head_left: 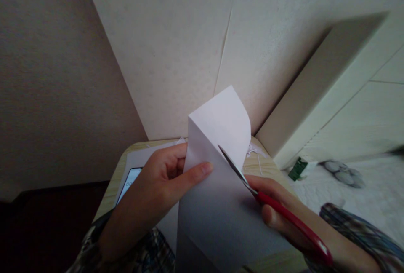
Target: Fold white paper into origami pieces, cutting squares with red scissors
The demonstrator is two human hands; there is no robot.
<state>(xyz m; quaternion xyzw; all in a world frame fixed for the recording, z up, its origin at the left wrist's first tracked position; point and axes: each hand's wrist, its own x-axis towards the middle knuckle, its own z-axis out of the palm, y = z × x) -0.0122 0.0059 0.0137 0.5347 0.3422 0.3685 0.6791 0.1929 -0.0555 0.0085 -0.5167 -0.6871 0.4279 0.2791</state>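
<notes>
A sheet of white paper is held up over the small table, with a crease or cut line running down from its upper left corner. My left hand pinches the paper's left side, thumb on the near face and fingers behind. In my right hand is a pair of scissors with red handles. Their metal blades point up and left, lying at the paper along that line. The blades look nearly closed; whether paper is between them I cannot tell.
On the wooden table lie paper scraps, more white paper and a phone, partly behind my left arm. A white wall stands behind. To the right is a bed with a green and white box and a grey item.
</notes>
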